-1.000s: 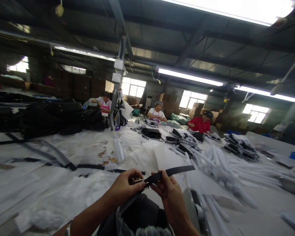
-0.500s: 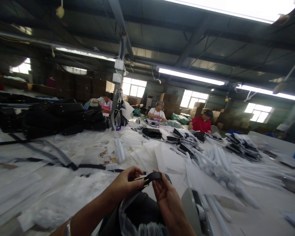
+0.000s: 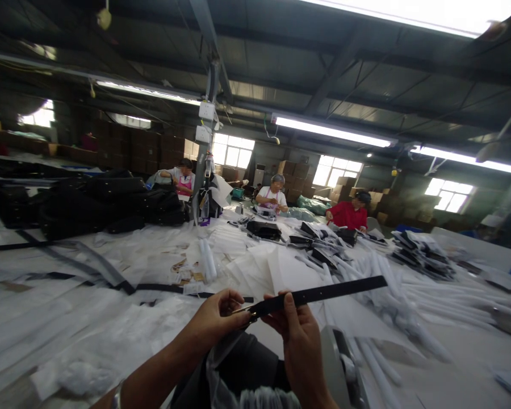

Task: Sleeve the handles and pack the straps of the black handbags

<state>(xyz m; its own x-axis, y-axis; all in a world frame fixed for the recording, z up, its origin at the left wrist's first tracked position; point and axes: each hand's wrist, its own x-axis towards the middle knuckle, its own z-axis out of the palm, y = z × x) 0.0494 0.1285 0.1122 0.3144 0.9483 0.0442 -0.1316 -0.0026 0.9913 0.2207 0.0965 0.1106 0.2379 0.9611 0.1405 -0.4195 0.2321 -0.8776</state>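
"While it's held, where's the black strap [image 3: 340, 288]?"
"Pinched in the right grip [image 3: 301, 332], free end jutting beyond; left grip [image 3: 219, 313] closed on its buckle [image 3: 252, 316]. Should that pinch loosen, it might slip back."

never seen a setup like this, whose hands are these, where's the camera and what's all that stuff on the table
There's no machine here: these are a person's own bare hands, seen from a camera on their head, looking forward and down. The left hand pinches a dark strap near its gold-coloured metal fitting; the right hand holds it farther along. On the table lie white sheets, white tubes and a black heap.
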